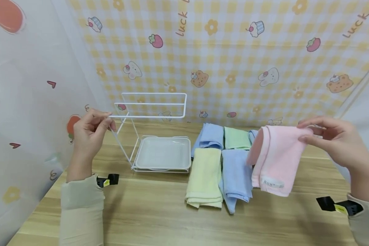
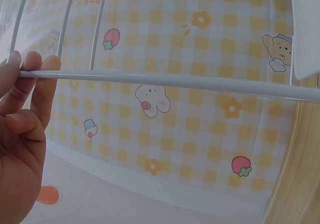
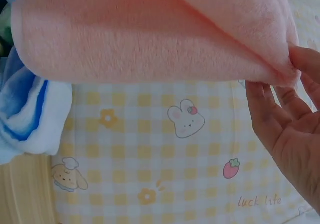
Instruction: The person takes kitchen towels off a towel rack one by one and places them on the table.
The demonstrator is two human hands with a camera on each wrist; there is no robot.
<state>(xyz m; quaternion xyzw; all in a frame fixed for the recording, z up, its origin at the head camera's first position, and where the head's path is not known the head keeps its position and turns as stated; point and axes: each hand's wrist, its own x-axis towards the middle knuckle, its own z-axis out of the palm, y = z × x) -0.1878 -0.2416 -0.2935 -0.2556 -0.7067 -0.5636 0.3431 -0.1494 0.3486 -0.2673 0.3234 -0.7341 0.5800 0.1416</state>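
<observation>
My left hand (image 1: 90,131) pinches the upper left corner of a white wire rack (image 1: 150,117), with fingers curled round its rod in the left wrist view. The rack stands upright, its bars over a white tray (image 1: 163,153) at its base. On the right, my right hand (image 1: 335,138) pinches a folded pink towel (image 1: 279,153) by its upper right corner. The towel hangs above the table, a pale label near its lower edge. In the right wrist view the pink towel (image 3: 140,39) spreads out from between thumb and fingers (image 3: 265,109).
Between rack and pink towel lie folded towels: a yellow towel (image 1: 204,177) and a blue towel (image 1: 236,174) in front, another blue towel (image 1: 212,136) and a green towel (image 1: 237,138) behind. A checkered cloth (image 1: 227,61) hangs behind the wooden table (image 1: 160,208).
</observation>
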